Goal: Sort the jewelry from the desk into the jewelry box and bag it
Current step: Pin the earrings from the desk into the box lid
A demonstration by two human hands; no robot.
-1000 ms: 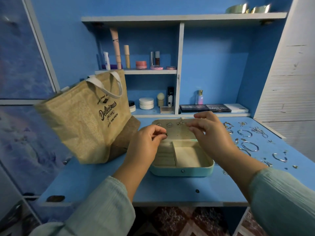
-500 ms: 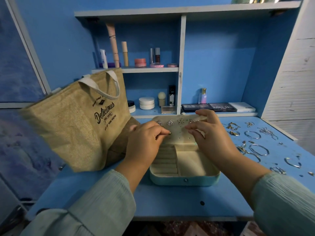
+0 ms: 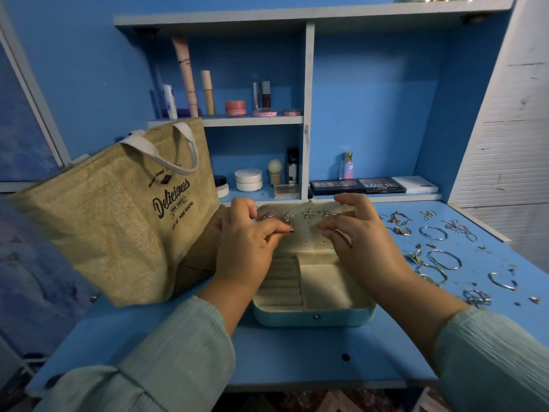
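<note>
The open jewelry box [image 3: 315,315] sits in the middle of the frame on the blue table [image 3: 297,358]. The left hand [image 3: 246,248] pinches a tiny earring [image 3: 291,230] at the lid. The right hand [image 3: 359,236] pinches something small; I cannot tell what. More jewelry [image 3: 442,258] lies at right. A bag [image 3: 113,215] stands at left.

The jute bag [image 3: 118,215] stands just left of the open jewelry box [image 3: 315,318] and blocks any approach from that side. Loose rings and bangles [image 3: 442,260] crowd the desk's right part. The shelf unit [image 3: 306,114] closes off the far edge. Bare desk [image 3: 297,358] lies open in front of the box.
</note>
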